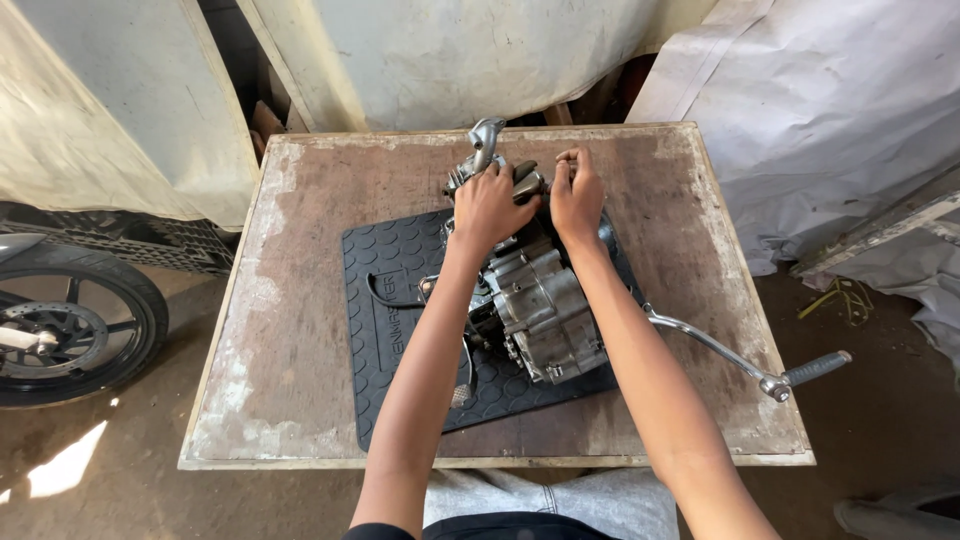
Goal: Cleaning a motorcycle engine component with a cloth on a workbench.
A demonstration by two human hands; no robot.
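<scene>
A grey metal motorcycle engine (pixel 545 310) lies on a black rubber mat (pixel 400 270) on a worn wooden table (pixel 300 200). My left hand (pixel 487 205) grips the engine's far end, just below a curved metal pipe fitting (pixel 486 135). Beside it, my right hand (pixel 577 195) rests on the same end, fingers pinched on a small part that I cannot make out. A chrome kick lever (pixel 735 355) with a black rubber grip (pixel 815 368) sticks out from the engine to the right, past the table edge.
A motorcycle wheel (pixel 70 325) with a disc stands on the floor at left. Pale sheets (pixel 470 50) hang behind the table, and grey covers (pixel 830 120) are draped at right. Yellow scrap (pixel 835 298) lies on the dirt floor.
</scene>
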